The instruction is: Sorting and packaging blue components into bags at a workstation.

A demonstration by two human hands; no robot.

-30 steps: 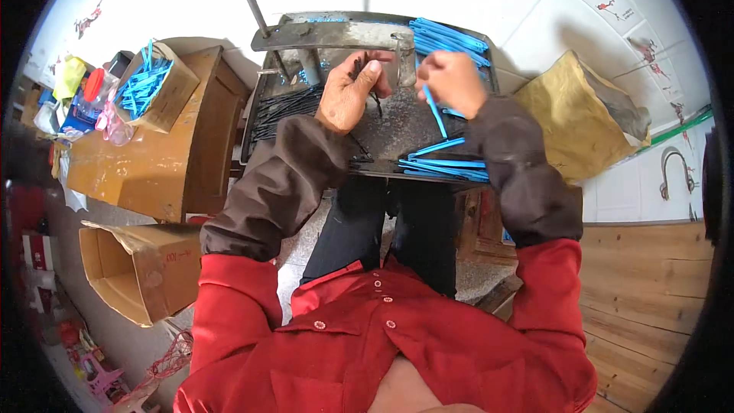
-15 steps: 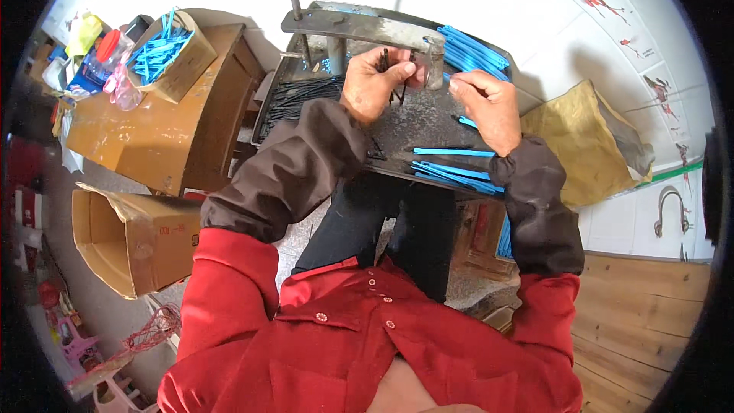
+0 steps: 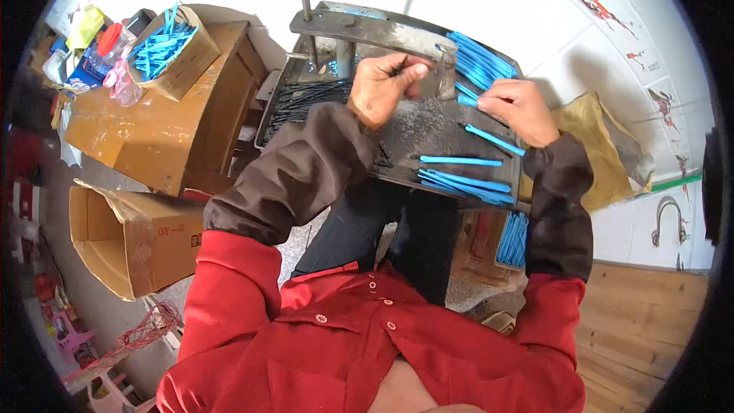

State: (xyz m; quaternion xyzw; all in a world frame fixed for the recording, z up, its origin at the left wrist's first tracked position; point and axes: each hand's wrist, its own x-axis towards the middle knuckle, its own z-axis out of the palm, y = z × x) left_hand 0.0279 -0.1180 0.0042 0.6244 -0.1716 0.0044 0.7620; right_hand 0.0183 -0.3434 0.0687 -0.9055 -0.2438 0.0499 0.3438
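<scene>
My left hand (image 3: pixel 376 92) is closed in a pinch beside the metal arm of a press-like fixture (image 3: pixel 382 32). A dark thin piece (image 3: pixel 398 67) shows between its thumb and fingers, most of it hidden. To the right of the fixture's post, my right hand (image 3: pixel 523 111) pinches a blue plastic stick (image 3: pixel 467 100). Below that hand a single blue stick (image 3: pixel 495 140) lies slanted at the tray's right. More blue sticks (image 3: pixel 466 186) rest along the near edge, and a stack of blue sticks (image 3: pixel 480 61) lies behind.
Thin black rods (image 3: pixel 298 107) fill the left of the dark metal tray (image 3: pixel 405 141). A carton of blue pieces (image 3: pixel 180 69) stands on a brown cabinet (image 3: pixel 126 134). An open cardboard box (image 3: pixel 138 241) is below it. A yellow sack (image 3: pixel 600 145) leans at the right.
My right hand has moved right, away from the fixture's post, with the blue stick. My left hand has shifted slightly right and down; the black rods in it show less.
</scene>
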